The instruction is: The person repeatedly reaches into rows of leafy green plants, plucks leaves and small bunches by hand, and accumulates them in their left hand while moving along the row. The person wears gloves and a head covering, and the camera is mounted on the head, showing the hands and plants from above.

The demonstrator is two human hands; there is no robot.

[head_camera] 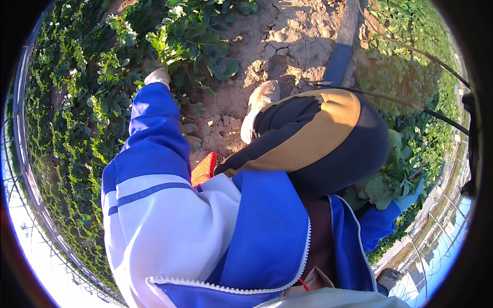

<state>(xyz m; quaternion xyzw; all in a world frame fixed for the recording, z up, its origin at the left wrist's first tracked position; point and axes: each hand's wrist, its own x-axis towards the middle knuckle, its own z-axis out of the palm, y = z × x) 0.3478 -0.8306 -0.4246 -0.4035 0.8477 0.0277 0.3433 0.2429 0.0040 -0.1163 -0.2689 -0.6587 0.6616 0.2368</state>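
My left hand (158, 77), in a pale glove, reaches forward to the edge of a leafy green plant (185, 46); its fingers are mostly hidden, so its grip cannot be made out. At the far right, beside my bent knee, my right hand (409, 198) wears a light blue glove and is closed around a bunch of leafy greens (385, 184). The leaves hide part of that hand.
Dense green rows (69, 115) grow on the left, more (408, 77) on the right. Between them lie cracked soil (285, 46) and a long flat strip (341, 57). My shoe (262, 104) rests on the soil near a red knitted item (204, 169). Thin dark lines cross at right.
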